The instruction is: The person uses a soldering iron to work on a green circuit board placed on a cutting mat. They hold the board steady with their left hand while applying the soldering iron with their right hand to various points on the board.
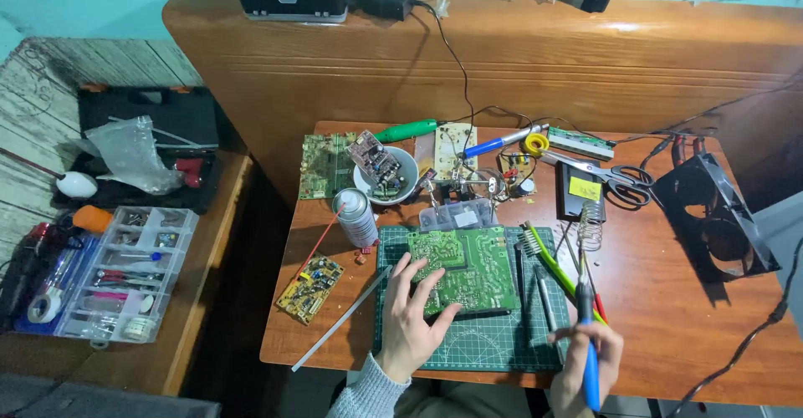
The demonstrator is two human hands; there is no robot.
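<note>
Wooden desk [669, 301] fills the middle of the frame, backed by a tall wood panel and a teal wall along the top edge. Lower centre there's a dark green cutting mat [493, 343] with a big green circuit board [468, 272] lying on it, plus a smaller green board overlapping its upper left corner. The left hand [411, 318] is spread flat, fingers apart, pressing down on the lower left part of that big board. The right hand [585, 364], bottom right of centre, is curled around a blue-handled soldering iron [589, 334], tip pointing up the frame, hovering just off the right edge of the mat and not touching the board. Right beside the iron lies a green-handled brush [548, 259], and a coiled iron stand [591, 226] sits just above it. Upper centre there's a white bowl [386, 175] with a small board sticking out of it, and a spray can [355, 216] below it with its red straw trailing left. Scissors [615, 177] are upper right, with a black fan [718, 217] near the right edge. A yellow circuit board [309, 288] sits left of the mat, next to a long thin metal strip, maybe a ruler, hard to tell. Far left, a clear parts organiser [125, 272] sits on a side table.
</note>
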